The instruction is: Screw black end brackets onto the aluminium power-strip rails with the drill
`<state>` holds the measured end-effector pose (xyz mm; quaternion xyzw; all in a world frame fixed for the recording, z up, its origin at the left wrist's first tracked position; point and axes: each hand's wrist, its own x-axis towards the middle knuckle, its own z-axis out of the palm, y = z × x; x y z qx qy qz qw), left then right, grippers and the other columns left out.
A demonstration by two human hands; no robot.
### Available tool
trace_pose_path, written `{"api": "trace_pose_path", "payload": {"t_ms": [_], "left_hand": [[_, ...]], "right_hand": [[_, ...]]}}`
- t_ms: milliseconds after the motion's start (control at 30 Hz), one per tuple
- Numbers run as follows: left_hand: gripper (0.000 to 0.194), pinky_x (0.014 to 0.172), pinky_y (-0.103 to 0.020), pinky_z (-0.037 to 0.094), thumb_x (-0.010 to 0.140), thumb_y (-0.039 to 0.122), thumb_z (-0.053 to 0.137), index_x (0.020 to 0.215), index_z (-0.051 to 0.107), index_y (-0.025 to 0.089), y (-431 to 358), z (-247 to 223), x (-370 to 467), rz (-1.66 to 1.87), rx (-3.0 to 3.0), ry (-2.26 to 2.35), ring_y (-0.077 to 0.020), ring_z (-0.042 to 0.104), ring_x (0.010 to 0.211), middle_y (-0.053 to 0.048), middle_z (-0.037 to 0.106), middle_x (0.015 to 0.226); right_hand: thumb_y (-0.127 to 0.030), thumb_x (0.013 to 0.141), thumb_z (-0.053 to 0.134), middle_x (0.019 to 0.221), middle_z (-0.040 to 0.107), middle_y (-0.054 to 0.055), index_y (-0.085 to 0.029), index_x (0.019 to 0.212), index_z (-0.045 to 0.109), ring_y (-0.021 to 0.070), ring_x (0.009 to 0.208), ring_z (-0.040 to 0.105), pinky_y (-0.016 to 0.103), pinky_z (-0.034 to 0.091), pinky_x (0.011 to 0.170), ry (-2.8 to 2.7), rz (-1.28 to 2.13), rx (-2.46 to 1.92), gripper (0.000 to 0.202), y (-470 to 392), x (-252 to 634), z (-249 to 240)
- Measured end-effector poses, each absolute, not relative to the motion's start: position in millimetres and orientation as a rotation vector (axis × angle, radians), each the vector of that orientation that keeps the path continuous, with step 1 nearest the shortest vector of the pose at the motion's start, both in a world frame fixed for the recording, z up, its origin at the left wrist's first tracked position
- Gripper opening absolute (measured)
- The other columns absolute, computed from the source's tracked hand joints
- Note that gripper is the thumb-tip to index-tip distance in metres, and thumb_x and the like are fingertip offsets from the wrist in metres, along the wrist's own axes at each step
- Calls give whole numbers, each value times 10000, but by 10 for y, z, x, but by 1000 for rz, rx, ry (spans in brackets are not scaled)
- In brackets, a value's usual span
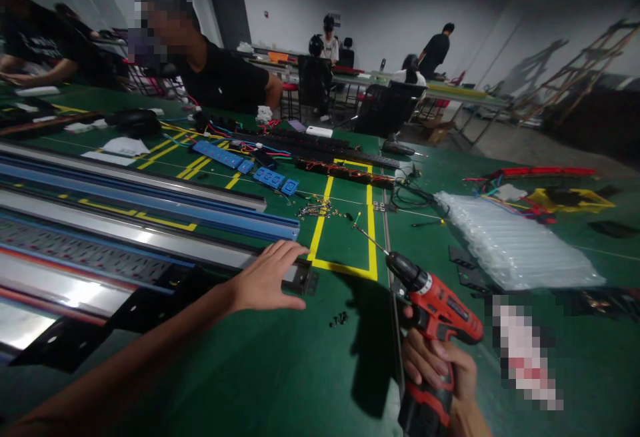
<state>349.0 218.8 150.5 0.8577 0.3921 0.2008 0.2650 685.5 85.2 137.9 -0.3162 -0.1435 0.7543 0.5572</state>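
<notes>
My right hand is wrapped round the grip of a red and black cordless drill. Its long bit points up and left over the green table. My left hand, fingers spread, lies over the end of a long silver and black metal profile. A small black end piece sticks out at that end, just past the fingers. Between the two hands lie several small black screws. Farther off, a scatter of small screws and metal bits sits near the yellow tape.
More long profiles lie to the left. Blue socket strips and wires are behind them. Bubble wrap, red strips and a yellow frame lie right. Another drill rests farther back. A person sits across the table.
</notes>
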Motion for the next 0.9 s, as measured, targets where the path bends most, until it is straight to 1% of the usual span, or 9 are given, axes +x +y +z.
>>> {"api": "trace_pose_path", "payload": {"t_ms": [67,100,200,333,433,533,700,900], "left_hand": [[970,1047,-448,312,551,597,829,1380,502,214,2302,1471,3489,444,2341,1006,-351,460,1237,-130,546,1344],[988,1048,-438,306,538,609,828,1383,503,214,2340,1451,3517,407,2344,970,-353,474,1228,-130,557,1338],[906,1027,-408,307,555,601,818,1333,549,221,2402,1398,3630,340,2367,923,-341,528,1169,-110,607,1276],[678,957,-381,329,624,516,783,1205,600,218,2437,1376,3709,215,2479,983,-308,568,1073,-87,647,1154],[565,907,-369,337,642,478,768,1115,612,211,2453,1374,3711,148,2526,988,-295,579,1029,-77,658,1079],[541,890,-358,338,645,490,766,1083,616,212,2458,1370,3698,151,2524,992,-284,581,1010,-67,662,1052],[536,909,-352,348,665,505,745,1101,617,219,2444,1343,3665,206,2527,984,-268,578,1003,-54,653,1059],[546,919,-378,382,688,504,730,1120,579,206,2418,1282,3630,235,2620,981,-251,578,984,-55,638,1056]], "right_hand": [[-211,679,705,438,196,-155,-202,1011,629,54,355,120,243,375,419,-362,1786,-736,341,983,6874,1368],[-208,690,695,444,215,-150,-198,1005,629,55,363,129,241,378,427,-371,1790,-726,323,1033,6879,1354],[-200,717,668,452,254,-140,-196,1001,627,59,375,153,240,393,448,-389,1808,-690,287,1096,6893,1281],[-189,730,649,453,281,-132,-182,1013,636,66,378,174,244,411,457,-368,1843,-677,284,1035,6922,1168],[-185,731,652,454,289,-127,-157,1012,649,70,382,198,251,430,464,-350,1882,-690,283,983,6947,1119],[-178,734,649,459,311,-119,-138,1013,661,70,383,232,255,448,466,-343,1935,-696,283,957,6959,1095],[-167,728,636,467,377,-100,-131,1034,668,78,382,302,265,474,452,-312,1996,-699,310,928,6948,1045],[-145,727,620,464,428,-90,-126,1024,661,75,357,328,273,496,428,-280,2050,-664,301,902,6976,952]]}}
